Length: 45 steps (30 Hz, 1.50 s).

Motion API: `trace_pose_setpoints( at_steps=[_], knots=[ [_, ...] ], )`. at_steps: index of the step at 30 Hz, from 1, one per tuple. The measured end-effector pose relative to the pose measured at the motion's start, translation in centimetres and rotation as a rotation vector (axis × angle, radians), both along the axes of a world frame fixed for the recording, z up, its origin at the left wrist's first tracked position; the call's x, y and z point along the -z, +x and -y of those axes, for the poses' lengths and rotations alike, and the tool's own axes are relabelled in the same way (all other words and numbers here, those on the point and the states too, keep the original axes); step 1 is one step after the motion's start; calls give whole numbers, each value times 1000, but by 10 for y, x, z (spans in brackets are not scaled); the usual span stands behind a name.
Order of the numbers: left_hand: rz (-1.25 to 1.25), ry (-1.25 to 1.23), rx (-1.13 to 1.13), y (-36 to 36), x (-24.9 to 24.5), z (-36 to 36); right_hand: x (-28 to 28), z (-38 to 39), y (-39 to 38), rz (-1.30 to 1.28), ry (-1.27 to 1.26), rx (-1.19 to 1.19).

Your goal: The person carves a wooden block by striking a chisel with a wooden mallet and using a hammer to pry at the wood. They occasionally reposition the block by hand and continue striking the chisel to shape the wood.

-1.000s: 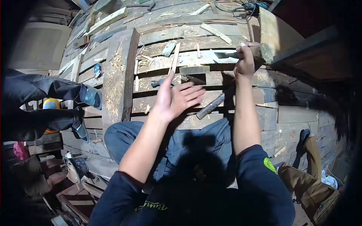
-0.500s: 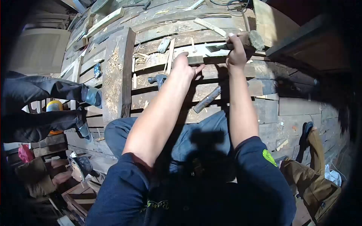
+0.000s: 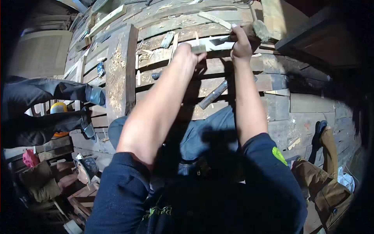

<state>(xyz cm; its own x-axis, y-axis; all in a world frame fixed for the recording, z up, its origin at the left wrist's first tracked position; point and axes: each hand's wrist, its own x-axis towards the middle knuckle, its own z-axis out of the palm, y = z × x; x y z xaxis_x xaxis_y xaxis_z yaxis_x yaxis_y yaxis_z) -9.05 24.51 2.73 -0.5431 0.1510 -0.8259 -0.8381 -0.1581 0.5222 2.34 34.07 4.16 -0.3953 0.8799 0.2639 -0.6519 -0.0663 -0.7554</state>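
Note:
My left hand (image 3: pixel 187 55) is closed around the end of a short grey-green block (image 3: pixel 199 49), which lies against a pale strip (image 3: pixel 222 45) on the planks. My right hand (image 3: pixel 241 46) grips a chisel (image 3: pixel 220 40), its dark blade pointing left over the pale strip and its thick wooden handle ending in a frayed butt. Between my forearms a round wooden baton (image 3: pixel 213 94) lies at a slant. Most of a hammer (image 3: pixel 156 75) is hidden under my left forearm. Near my left hand lies a small pale block (image 3: pixel 167 40).
A thick beam (image 3: pixel 130 70) strewn with shavings stands left of my arm. Another person's legs (image 3: pixel 50 91) are at the left, and someone in brown trousers (image 3: pixel 321 187) is at the right. A circular saw (image 3: pixel 86 167) sits lower left; a dark wooden edge (image 3: pixel 304 37) juts in at right.
Both hands have shifted a little farther up the view, with the block and chisel. The chisel blade now overlaps the pale strip, and my left forearm covers more of the hammer.

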Motion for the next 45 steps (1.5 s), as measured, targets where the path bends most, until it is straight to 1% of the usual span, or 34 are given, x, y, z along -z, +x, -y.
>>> trace_pose_setpoints(
  at_steps=[1,2,3,5,7,9,10,11,12,13,14,15,17,19,21,25,27,29,30,31,34,37,41,44,45],
  knots=[
    [-11,-20,-7,0,-10,-3,1,-1,-3,12,-3,-6],
    [-96,16,89,4,-18,-3,2,0,-4,-26,6,-4],
    [-96,16,88,7,-24,-4,1,-1,-6,-66,21,0],
    [-125,14,-10,16,-33,-2,4,-1,-2,71,126,12],
    [-110,30,8,22,-42,5,10,-1,-5,62,77,6],
    [-74,127,-30,27,-47,18,13,-5,-5,30,208,42],
    [-64,147,-35,33,-51,25,6,-3,-5,83,144,45],
    [-53,167,-40,39,-55,34,0,-1,1,52,115,64],
    [-30,253,-17,41,-43,47,5,-4,0,18,81,46],
    [0,266,-23,47,-41,56,3,-5,0,-16,48,30],
    [6,274,-24,54,-38,64,1,-7,5,74,163,109],
    [15,282,-27,61,-33,72,0,-5,7,74,166,109],
    [22,340,-32,70,-23,84,-2,-3,5,20,5,90],
    [61,383,-84,75,-17,89,-1,-5,4,-27,-21,62],
    [69,407,-79,77,-3,92,-1,-3,3,3,22,100],
    [31,373,-74,83,11,95,2,-3,3,22,-30,38],
    [25,410,-66,79,17,98,5,-5,1,37,-12,20],
    [-25,449,-20,73,25,100,7,-5,0,34,-1,61],
    [-10,408,-30,70,18,97,7,-5,-1,35,20,51],
    [5,440,-24,65,20,97,7,-4,-1,36,40,41],
    [41,433,-37,62,19,94,9,-6,-1,48,26,31],
    [-7,412,-16,63,22,94,1,0,-2,-4,-28,16],
    [-81,456,15,64,24,98,3,2,-4,31,60,14],
    [43,382,109,60,19,104,1,6,-5,11,16,-34],
    [41,383,107,61,14,107,-7,12,-5,10,18,-35]
  ],
)
